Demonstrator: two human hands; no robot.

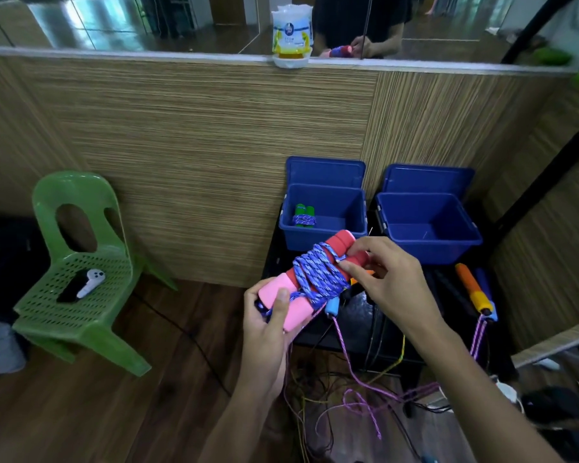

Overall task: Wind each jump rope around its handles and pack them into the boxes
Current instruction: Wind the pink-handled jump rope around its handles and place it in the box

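Pink-handled jump rope (315, 279): light, limp cord, foam grips; left hand (268, 332) clasps handles, seven o'clock; right hand (381, 282) fingertips pinch coil end.

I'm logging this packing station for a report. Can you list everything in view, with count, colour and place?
Boxes: two, blue, lids open, side by side on the black stand.
Wound rope: one, green handles, blue cord, inside the left-side box.
Rope being wound: one, pink-red handles, blue cord, held in both hands.
Unwound rope: one, orange handles, pink cord, on the stand, cord trailing to the floor.
Chair: one, green, at left.
Controller: one, white, on the chair seat.
Left hand: grips the handles' lower end.
Right hand: pinches the cord at the upper end.
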